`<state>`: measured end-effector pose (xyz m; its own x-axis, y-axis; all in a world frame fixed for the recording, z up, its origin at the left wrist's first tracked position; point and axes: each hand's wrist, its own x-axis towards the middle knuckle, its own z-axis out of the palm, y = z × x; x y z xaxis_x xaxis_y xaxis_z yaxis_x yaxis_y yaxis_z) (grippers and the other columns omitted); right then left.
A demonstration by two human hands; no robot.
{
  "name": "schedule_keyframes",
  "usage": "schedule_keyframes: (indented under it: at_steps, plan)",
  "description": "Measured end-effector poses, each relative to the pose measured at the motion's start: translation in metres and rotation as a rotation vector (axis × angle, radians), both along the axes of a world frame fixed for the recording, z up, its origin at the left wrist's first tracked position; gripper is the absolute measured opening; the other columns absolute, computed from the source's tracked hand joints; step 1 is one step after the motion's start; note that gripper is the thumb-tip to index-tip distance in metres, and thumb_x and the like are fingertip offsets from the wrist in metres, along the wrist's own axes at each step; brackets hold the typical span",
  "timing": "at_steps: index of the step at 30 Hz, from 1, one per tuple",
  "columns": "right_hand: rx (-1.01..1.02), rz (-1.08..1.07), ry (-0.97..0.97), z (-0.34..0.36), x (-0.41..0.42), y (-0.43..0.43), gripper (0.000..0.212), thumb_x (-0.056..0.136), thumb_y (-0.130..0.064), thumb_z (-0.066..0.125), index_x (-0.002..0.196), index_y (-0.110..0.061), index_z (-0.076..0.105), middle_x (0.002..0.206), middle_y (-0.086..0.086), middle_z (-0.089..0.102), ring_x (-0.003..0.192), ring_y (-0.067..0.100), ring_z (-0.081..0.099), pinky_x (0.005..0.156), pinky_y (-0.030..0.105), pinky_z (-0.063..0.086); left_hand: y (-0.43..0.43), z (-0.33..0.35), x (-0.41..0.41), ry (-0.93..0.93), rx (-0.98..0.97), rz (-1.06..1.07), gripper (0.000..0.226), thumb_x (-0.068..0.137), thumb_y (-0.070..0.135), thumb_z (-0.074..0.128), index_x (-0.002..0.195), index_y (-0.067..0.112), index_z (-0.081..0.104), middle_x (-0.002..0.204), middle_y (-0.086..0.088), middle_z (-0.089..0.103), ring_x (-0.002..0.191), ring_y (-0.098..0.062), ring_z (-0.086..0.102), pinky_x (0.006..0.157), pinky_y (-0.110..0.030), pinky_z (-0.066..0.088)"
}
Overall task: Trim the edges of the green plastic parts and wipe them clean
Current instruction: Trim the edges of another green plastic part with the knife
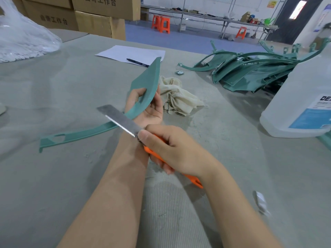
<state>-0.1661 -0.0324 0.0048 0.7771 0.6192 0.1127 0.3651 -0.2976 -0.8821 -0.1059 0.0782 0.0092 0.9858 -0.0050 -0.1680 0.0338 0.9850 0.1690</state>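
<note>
While your left hand [148, 106] grips the green plastic part [148, 77] clear of the table [53, 90] to expose its edge, your right hand [170, 147] clamps the orange knife [120, 120], its blade apparently touching the narrow strip, angled to shave flash.

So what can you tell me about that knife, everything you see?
The knife is a utility cutter: orange plastic handle, long grey metal blade pushed far out, bright along one edge. The right hand grips the handle, thumb at the blade's base. The blade points up and left, crossing the green part held by the left hand; contact is unclear.
</note>
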Motion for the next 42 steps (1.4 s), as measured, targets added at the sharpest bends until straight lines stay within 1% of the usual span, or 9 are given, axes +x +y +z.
schedule_keyframes:
  at_steps: [8, 13, 18, 24, 28, 31, 33, 36, 42]
  plan:
    - [0.069, 0.078, 0.131, 0.006, -0.007, -0.007, 0.040, 0.103, -0.031, 0.045, 0.079, 0.001, 0.051, 0.057, 0.006, 0.050, 0.037, 0.010, 0.044, 0.037, 0.022, 0.037, -0.002, 0.005, -0.005, 0.012, -0.008, 0.025, 0.019, 0.093, 0.003, 0.048, 0.079, 0.000, 0.060, 0.072, -0.010, 0.067, 0.071, -0.019, 0.064, 0.054, -0.018, 0.054]
    - [0.157, -0.374, -0.016, 0.002, 0.011, -0.016, 0.038, 0.101, -0.035, 0.046, 0.073, -0.011, 0.053, 0.053, 0.005, 0.049, 0.038, 0.016, 0.045, 0.038, 0.023, 0.036, -0.010, 0.007, -0.005, 0.039, -0.047, 0.001, 0.032, 0.091, 0.008, 0.047, 0.062, 0.002, 0.059, 0.064, -0.009, 0.063, 0.058, -0.016, 0.061, 0.046, -0.019, 0.052]
    - [0.146, -0.600, -0.206, -0.002, 0.017, -0.020, 0.038, 0.093, -0.047, 0.056, 0.082, -0.010, 0.056, 0.068, 0.019, 0.055, 0.061, 0.039, 0.053, 0.054, 0.047, 0.049, -0.011, 0.006, 0.001, 0.069, 0.037, -0.004, 0.027, 0.088, 0.004, 0.050, 0.066, -0.004, 0.063, 0.064, -0.013, 0.067, 0.049, -0.016, 0.064, 0.045, -0.016, 0.051]
    - [0.324, -0.421, -0.018, 0.005, 0.011, -0.019, 0.033, 0.086, -0.017, 0.072, 0.070, -0.016, 0.043, 0.048, -0.004, 0.041, 0.038, 0.012, 0.042, 0.039, 0.021, 0.038, -0.016, 0.006, -0.001, 0.045, 0.047, 0.012, 0.022, 0.091, 0.006, 0.048, 0.073, 0.000, 0.059, 0.063, -0.009, 0.064, 0.048, -0.013, 0.062, 0.046, -0.015, 0.051]
    - [0.388, -0.315, 0.074, 0.007, 0.002, -0.008, 0.013, 0.088, -0.009, 0.068, 0.080, -0.006, 0.058, 0.053, 0.008, 0.056, 0.037, 0.008, 0.044, 0.040, 0.018, 0.038, -0.016, -0.004, -0.012, -0.029, 0.514, 0.045, 0.025, 0.096, 0.018, 0.042, 0.072, 0.013, 0.047, 0.068, -0.004, 0.046, 0.055, -0.015, 0.048, 0.046, -0.021, 0.041]
    - [0.484, -0.270, 0.162, 0.005, 0.001, -0.002, 0.010, 0.089, -0.003, 0.065, 0.086, -0.010, 0.059, 0.051, 0.004, 0.051, 0.036, 0.008, 0.043, 0.039, 0.018, 0.037, -0.017, -0.009, -0.024, -0.102, 0.637, 0.085, 0.025, 0.099, 0.021, 0.037, 0.076, 0.012, 0.043, 0.068, -0.007, 0.030, 0.057, -0.016, 0.028, 0.045, -0.022, 0.032]
    - [0.534, -0.258, 0.187, 0.004, 0.001, 0.002, 0.013, 0.090, 0.001, 0.062, 0.084, -0.008, 0.054, 0.047, -0.001, 0.046, 0.034, 0.009, 0.040, 0.038, 0.017, 0.035, -0.017, -0.005, -0.025, -0.127, 0.618, 0.078, 0.023, 0.099, 0.023, 0.035, 0.080, 0.012, 0.040, 0.066, -0.005, 0.024, 0.055, -0.016, 0.020, 0.045, -0.020, 0.029]
    - [0.610, -0.239, 0.240, 0.004, -0.001, 0.007, 0.016, 0.092, 0.004, 0.057, 0.083, -0.008, 0.048, 0.044, -0.008, 0.051, 0.033, 0.006, 0.039, 0.037, 0.017, 0.035, -0.015, -0.003, -0.022, -0.067, 0.529, -0.049, 0.030, 0.097, 0.030, 0.038, 0.071, 0.017, 0.034, 0.060, 0.000, 0.029, 0.039, -0.011, 0.037, 0.039, -0.020, 0.035]
    - [0.686, -0.257, 0.301, 0.006, -0.002, 0.008, 0.019, 0.092, 0.004, 0.055, 0.081, -0.009, 0.047, 0.047, -0.010, 0.056, 0.035, 0.004, 0.041, 0.039, 0.017, 0.036, -0.014, -0.003, -0.023, -0.006, 0.502, -0.040, 0.024, 0.093, 0.034, 0.046, 0.089, 0.010, 0.049, 0.064, 0.000, 0.043, 0.041, -0.009, 0.045, 0.034, -0.015, 0.036]
